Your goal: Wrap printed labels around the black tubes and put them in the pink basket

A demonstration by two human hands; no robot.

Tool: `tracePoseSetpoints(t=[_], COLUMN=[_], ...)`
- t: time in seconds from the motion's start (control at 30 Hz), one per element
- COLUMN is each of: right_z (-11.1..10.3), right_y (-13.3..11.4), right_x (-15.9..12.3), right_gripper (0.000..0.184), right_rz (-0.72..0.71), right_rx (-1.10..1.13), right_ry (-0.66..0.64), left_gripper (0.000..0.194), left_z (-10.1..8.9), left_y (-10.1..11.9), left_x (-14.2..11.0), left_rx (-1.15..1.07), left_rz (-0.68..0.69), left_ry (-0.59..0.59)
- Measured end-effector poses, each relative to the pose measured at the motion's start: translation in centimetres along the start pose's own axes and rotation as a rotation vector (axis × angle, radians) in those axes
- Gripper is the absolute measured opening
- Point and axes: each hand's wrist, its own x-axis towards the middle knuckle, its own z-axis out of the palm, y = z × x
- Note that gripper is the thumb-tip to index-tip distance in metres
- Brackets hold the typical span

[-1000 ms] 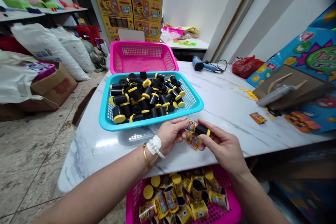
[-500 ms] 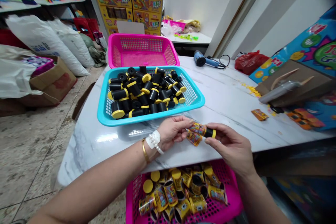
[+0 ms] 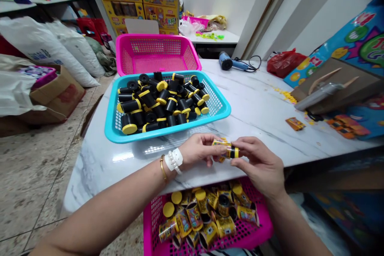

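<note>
Just below frame center, left hand (image 3: 198,150) pinches printed wrapper (image 3: 220,143), right hand (image 3: 261,164) grips yellow-capped black tube (image 3: 233,152); keeping both in line likely avoids creasing.

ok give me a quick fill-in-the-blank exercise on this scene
The black cylinders in the turquoise rectangular plastic basket have ____ caps.
The thin gold-coloured bangle circles the person's ____ wrist.
The left hand and the ____ hand together hold one small black cylinder partly covered by a printed sleeve.

Missing: yellow; left; right
</note>
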Motion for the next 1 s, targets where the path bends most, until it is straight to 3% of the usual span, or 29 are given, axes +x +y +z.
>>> tracePoseSetpoints(t=[0.2, 0.33, 0.43, 0.63, 0.87, 0.93, 1.0], right_z=[1.5, 1.3, 0.9, 0.5, 0.8, 1.1, 1.4], right_y=[0.7, 1.3, 1.5, 0.8, -0.3, 0.0, 0.6], right_x=[-0.1, 0.0, 0.1, -0.8, -1.6, -1.7, -2.0], right_gripper=[0.045, 0.046, 0.048, 0.041, 0.048, 0.037, 0.023], right_rz=[-0.006, -0.017, -0.025, 0.030, -0.126, -0.008, 0.229], right_rx=[-0.088, -0.077, -0.065, -0.040, -0.293, -0.192, -0.008], right_ry=[-0.039, -0.035, -0.055, 0.043, 0.143, 0.163, 0.159], left_gripper=[0.051, 0.047, 0.043, 0.035, 0.029, 0.025, 0.020], left_z=[0.1, -0.5, -1.2, -0.8, -0.3, -0.4, -0.3], left_y=[-0.6, -0.3, -0.2, -0.8, -1.0, -0.9, -0.9], left_x=[0.3, 0.3, 0.5, 0.8, 0.4, 0.3, 0.1], left_rx=[0.012, -0.083, -0.108, 0.079, 0.184, 0.325, 0.523], left_rz=[0.029, -0.061, -0.098, 0.200, 0.280, 0.364, 0.471], left_ry=[0.028, -0.045, -0.011, 0.000, -0.061, -0.038, 0.000])
